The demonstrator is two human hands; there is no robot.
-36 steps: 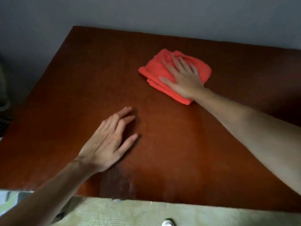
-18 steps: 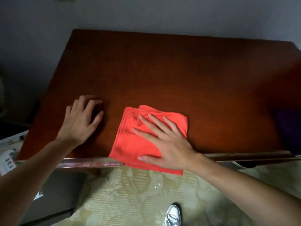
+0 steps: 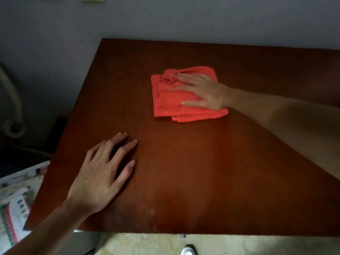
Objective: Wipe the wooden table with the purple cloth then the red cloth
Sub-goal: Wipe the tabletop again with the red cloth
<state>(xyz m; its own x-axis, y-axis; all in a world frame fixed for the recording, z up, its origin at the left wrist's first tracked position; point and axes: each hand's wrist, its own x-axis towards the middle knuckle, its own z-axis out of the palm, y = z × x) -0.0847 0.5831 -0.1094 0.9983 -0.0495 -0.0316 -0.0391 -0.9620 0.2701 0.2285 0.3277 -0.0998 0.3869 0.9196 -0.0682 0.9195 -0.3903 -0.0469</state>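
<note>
The folded red cloth (image 3: 169, 102) lies on the dark wooden table (image 3: 202, 172), toward the far middle. My right hand (image 3: 204, 92) presses flat on top of it, fingers spread and pointing left. My left hand (image 3: 103, 173) rests flat on the bare tabletop near the front left corner, fingers apart, holding nothing. The purple cloth is not in view.
A grey wall (image 3: 165, 19) runs along the table's far edge. Left of the table sit a curved pale object (image 3: 12, 100) and printed bags (image 3: 12, 212) on the floor. A shoe tip (image 3: 187, 251) shows below the front edge.
My right hand has pushed the red cloth from the table's front edge back toward the far middle. My left hand stays flat near the front left.
</note>
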